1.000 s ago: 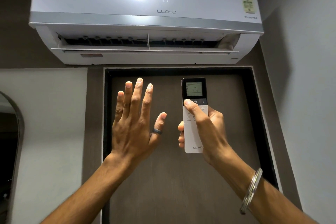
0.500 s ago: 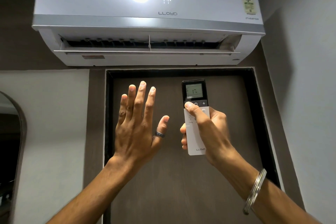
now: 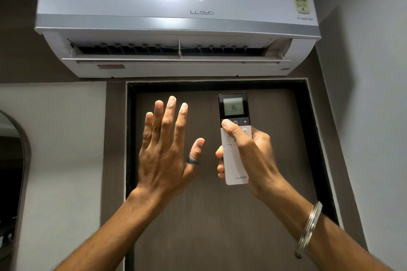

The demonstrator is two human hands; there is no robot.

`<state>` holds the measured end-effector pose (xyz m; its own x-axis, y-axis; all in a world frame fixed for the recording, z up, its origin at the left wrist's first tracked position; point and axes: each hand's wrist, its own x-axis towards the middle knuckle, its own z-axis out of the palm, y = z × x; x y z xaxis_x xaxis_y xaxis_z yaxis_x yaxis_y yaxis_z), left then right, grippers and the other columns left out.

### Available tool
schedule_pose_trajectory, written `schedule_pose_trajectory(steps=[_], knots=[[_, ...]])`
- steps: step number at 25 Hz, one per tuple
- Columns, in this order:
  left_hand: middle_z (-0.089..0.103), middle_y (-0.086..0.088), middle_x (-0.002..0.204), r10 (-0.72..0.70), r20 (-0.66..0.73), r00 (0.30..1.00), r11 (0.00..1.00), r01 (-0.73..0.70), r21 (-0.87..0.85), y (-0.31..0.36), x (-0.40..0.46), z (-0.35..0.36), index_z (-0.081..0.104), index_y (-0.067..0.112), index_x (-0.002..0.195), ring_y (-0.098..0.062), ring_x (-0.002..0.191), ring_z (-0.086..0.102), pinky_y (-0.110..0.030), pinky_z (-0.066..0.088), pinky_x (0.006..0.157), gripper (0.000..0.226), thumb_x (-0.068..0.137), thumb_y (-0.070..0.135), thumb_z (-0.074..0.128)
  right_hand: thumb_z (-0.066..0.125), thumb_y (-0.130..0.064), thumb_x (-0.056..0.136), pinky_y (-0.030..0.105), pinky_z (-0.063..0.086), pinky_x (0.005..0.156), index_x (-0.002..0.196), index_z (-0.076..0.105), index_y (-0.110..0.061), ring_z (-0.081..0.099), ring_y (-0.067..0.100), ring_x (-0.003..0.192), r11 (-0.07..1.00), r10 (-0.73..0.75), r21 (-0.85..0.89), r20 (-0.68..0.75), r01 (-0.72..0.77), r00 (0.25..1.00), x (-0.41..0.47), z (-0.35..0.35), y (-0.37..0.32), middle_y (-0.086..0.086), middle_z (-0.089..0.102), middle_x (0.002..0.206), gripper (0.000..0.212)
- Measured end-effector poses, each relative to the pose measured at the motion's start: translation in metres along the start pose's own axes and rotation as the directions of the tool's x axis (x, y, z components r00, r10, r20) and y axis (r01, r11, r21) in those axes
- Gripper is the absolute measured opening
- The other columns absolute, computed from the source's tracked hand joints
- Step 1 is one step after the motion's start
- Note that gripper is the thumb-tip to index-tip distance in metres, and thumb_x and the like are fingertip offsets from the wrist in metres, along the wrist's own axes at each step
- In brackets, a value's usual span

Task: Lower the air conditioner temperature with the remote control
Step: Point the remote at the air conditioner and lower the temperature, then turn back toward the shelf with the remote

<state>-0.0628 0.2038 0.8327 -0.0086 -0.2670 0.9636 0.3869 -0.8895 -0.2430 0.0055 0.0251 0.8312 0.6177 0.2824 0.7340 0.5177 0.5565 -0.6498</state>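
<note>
A white Lloyd air conditioner (image 3: 176, 20) fills the top of the view from ten to two o'clock, mounted high on the wall with its louvre open; its front panel reads 16. Directly below it, a dark brown door (image 3: 211, 215) in a black frame occupies the centre down to six o'clock. The left hand (image 3: 165, 152) is raised flat at about nine o'clock of centre, palm toward the door, fingers spread apart and holding nothing, with a dark ring (image 3: 193, 161) on the thumb. The right hand (image 3: 248, 158) at three o'clock of centre is clamped around the remote control (image 3: 235, 138), held upright and pointing toward twelve o'clock. Its thumb rests on the button left of the power symbol. The remote's screen shows 16. A silver bangle (image 3: 308, 229) circles the right wrist toward five o'clock.
</note>
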Motion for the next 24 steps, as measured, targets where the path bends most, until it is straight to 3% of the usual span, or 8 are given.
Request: schedule_pose_trajectory(steps=[7,10,12,14,17,20,22,24], knots=[[0.014,-0.015,0.173,-0.02,0.046,0.999,0.998,0.023,-0.061,0.012,-0.012,-0.002,0.026,0.01,0.163,-0.035,0.162,0.004,-0.047,0.001,0.133,0.077,0.101,0.054,0.044,0.081,-0.036,0.093,0.034,0.062,0.048,0.106,0.064,-0.014,0.075,0.024,0.049,0.997,0.0,-0.077,0.017,0.001,1.0,-0.008,-0.007,-0.002,0.011,0.077,0.077,0.031],[0.012,-0.014,0.174,-0.043,0.11,0.993,0.992,0.055,-0.113,0.029,-0.044,-0.001,0.024,0.011,0.164,-0.033,0.162,0.001,-0.048,0.002,0.133,0.078,0.101,0.055,0.043,0.088,-0.032,0.084,0.039,0.064,0.05,0.122,0.047,-0.017,0.076,0.023,0.054,0.986,0.068,-0.151,0.005,-0.067,0.998,-0.025,-0.018,0.012,0.008,0.071,0.096,0.057],[0.011,-0.013,0.174,-0.047,0.185,0.982,0.987,0.075,-0.143,0.044,-0.083,-0.003,0.022,0.012,0.164,-0.031,0.162,0.0,-0.047,0.001,0.133,0.078,0.102,0.055,0.04,0.08,-0.046,0.076,0.039,0.065,0.063,0.12,0.041,-0.021,0.078,0.013,0.072,0.952,0.03,-0.303,-0.078,-0.052,0.997,-0.05,-0.033,0.034,-0.005,0.069,0.096,0.064],[0.009,-0.012,0.175,-0.052,0.312,0.949,0.979,0.109,-0.17,0.065,-0.139,-0.006,0.019,0.013,0.165,-0.03,0.162,-0.001,-0.046,-0.001,0.133,0.078,0.102,0.055,0.039,0.068,-0.055,0.077,0.014,0.056,0.059,0.113,0.039,-0.023,0.072,-0.006,0.079,0.91,0.029,-0.407,-0.121,-0.076,0.992,-0.092,-0.056,0.065,-0.017,0.071,0.084,0.056],[0.008,-0.011,0.175,-0.036,0.557,0.83,0.952,0.198,-0.232,0.108,-0.246,-0.025,0.018,0.013,0.165,-0.029,0.162,-0.003,-0.044,-0.003,0.133,0.079,0.102,0.056,0.039,0.062,-0.061,0.075,0.011,0.053,0.056,0.104,0.05,-0.029,0.071,-0.003,0.077,0.853,0.245,-0.407,-0.24,-0.326,0.939,-0.183,-0.098,0.129,-0.021,0.074,0.091,0.045],[0.008,-0.011,0.175,0.047,0.787,0.615,0.918,0.284,-0.276,0.157,-0.356,-0.06,0.019,0.011,0.164,-0.029,0.162,-0.004,-0.045,-0.002,0.133,0.078,0.103,0.055,0.039,0.078,-0.051,0.071,0.028,0.061,0.065,0.102,0.07,-0.025,0.074,0.02,0.084,0.694,0.494,-0.255,-0.512,-0.674,0.703,-0.289,-0.146,0.201,0.0,0.073,0.098,0.041],[0.008,-0.011,0.175,0.144,0.885,0.444,0.895,0.322,-0.307,0.191,-0.424,-0.089,0.02,0.01,0.164,-0.028,0.162,-0.005,-0.046,0.0,0.133,0.077,0.103,0.054,0.039,0.089,-0.039,0.073,0.017,0.054,0.055,0.097,0.075,-0.022,0.074,0.021,0.08,0.516,0.622,-0.074,-0.653,-0.854,0.432,-0.366,-0.184,0.24,0.001,0.077,0.092,0.033],[0.007,-0.011,0.175,0.261,0.919,0.297,0.867,0.347,-0.358,0.221,-0.478,-0.112,0.02,0.01,0.164,-0.027,0.162,-0.005,-0.047,0.002,0.133,0.077,0.104,0.054,0.037,0.095,-0.032,0.072,0.019,0.054,0.056,0.091,0.077,-0.018,0.077,0.022,0.08,0.362,0.628,0.085,-0.759,-0.928,0.175,-0.434,-0.225,0.269,0.006,0.081,0.092,0.03]])
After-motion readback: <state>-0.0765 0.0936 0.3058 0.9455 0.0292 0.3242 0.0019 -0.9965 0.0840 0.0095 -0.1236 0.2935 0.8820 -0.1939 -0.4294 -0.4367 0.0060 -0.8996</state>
